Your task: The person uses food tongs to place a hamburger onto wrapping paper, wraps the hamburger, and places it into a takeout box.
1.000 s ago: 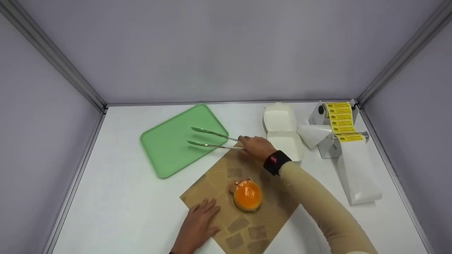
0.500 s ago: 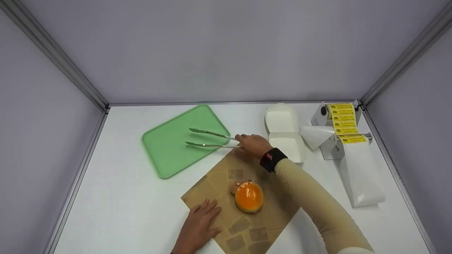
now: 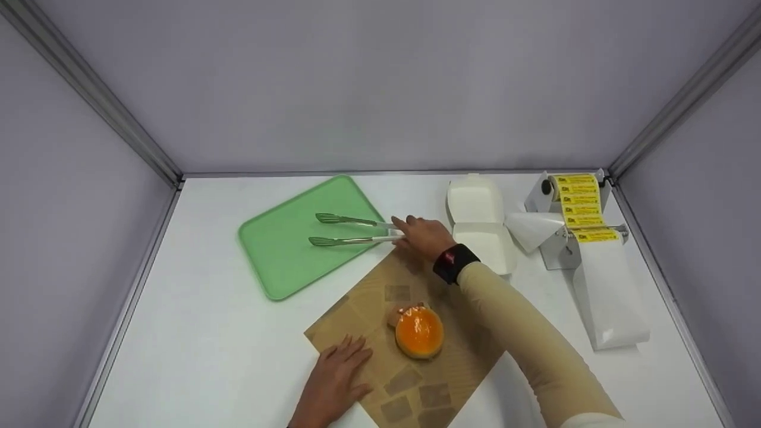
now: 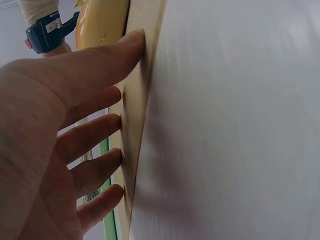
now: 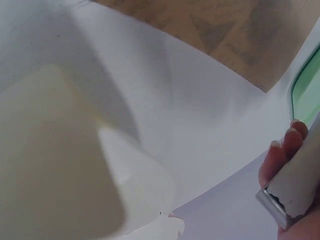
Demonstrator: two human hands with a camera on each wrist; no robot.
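My right hand (image 3: 423, 238) grips a pair of metal tongs (image 3: 351, 241) by the pale handles. The tongs' slotted heads are spread apart over the green tray (image 3: 267, 261); whether they touch it I cannot tell. In the right wrist view the handle end of the tongs shows beside my curled fingers (image 5: 290, 147). My left hand (image 3: 334, 380) rests with extended fingers on the left edge of the brown printed paper (image 3: 357, 309). On that paper sits a burger with a shiny orange bun (image 3: 419, 333), a pinkish-brown piece sticking out at its upper left.
An open white clamshell box (image 3: 475, 202) stands behind my right wrist. Farther right is a label dispenser (image 3: 559, 252) with a roll of yellow labels (image 3: 579, 199) and white backing strip (image 3: 612, 297) hanging forward. Grey walls enclose the white table (image 3: 196, 333).
My right hand has shifted slightly left and away from me. The tongs have turned so their slotted faces show. The left hand and burger stay in place.
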